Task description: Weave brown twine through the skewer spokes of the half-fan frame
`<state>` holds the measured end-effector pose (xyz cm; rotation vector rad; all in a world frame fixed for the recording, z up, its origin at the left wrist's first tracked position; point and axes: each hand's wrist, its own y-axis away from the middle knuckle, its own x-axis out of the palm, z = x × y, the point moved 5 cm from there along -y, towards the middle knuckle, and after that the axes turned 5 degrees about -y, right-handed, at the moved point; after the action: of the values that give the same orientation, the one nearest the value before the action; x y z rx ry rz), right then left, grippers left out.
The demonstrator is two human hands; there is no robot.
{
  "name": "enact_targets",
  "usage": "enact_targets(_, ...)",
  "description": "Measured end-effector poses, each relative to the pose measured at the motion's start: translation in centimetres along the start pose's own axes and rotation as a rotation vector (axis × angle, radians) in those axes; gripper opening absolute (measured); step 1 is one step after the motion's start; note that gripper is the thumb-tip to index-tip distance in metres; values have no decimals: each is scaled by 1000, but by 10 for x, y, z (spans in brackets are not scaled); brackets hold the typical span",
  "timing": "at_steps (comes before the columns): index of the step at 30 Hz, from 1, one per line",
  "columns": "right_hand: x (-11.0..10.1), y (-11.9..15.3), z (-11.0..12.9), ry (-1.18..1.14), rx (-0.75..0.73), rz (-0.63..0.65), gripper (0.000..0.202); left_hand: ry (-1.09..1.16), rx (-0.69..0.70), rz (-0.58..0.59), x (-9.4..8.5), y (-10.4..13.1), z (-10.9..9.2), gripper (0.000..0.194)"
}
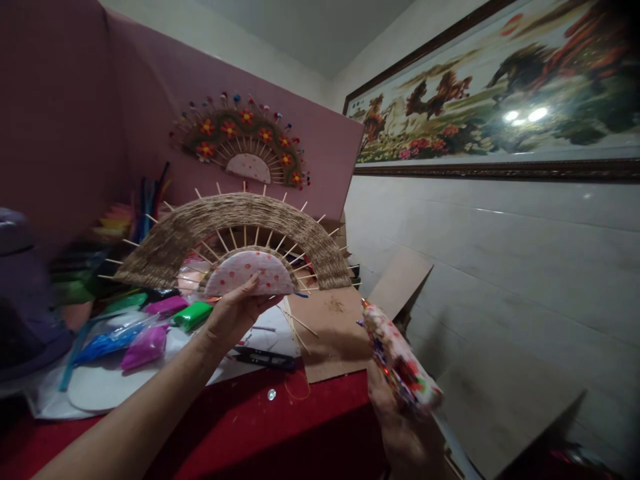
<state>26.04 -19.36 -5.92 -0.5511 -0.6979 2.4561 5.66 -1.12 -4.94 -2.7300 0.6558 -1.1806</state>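
Note:
My left hand (pixel 237 310) grips a half-round fan (pixel 240 210) by its lower middle. The fan is woven of brown twine over thin wooden sticks, whose ends poke out along the outer edge. A pale half-circle (pixel 250 273) with orange-red dots covers its centre, and my thumb presses on that piece. At the lower right, my right hand (pixel 395 413) is closed around a white, red and green patterned bundle (pixel 403 360). Motion blurs the bundle, so its kind cannot be made out. Most of the right-hand fingers are hidden.
A finished-looking flowered fan (pixel 245 133) hangs on a pink board (pixel 320 133) behind. Bags of coloured clay-like material (pixel 145 347), a black cutter (pixel 265 358), loose sticks (pixel 300 323) and a cardboard sheet (pixel 335 353) lie on the red tablecloth (pixel 240 427). A purple container (pixel 25 293) stands left.

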Motion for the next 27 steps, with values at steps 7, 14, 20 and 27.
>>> enact_targets(7,28,-46,6,-227,278,287,44,-18,-12,17,1,1,0,18)
enact_targets(14,40,-65,-3,-427,371,364,34,-28,-20,8,3,3,1,18)
enact_targets(20,44,-68,-5,-551,526,391,30,-33,-20,18,4,3,1,18)
enact_targets(27,42,-68,-6,-639,588,402,29,-44,-13,17,3,4,2,18)
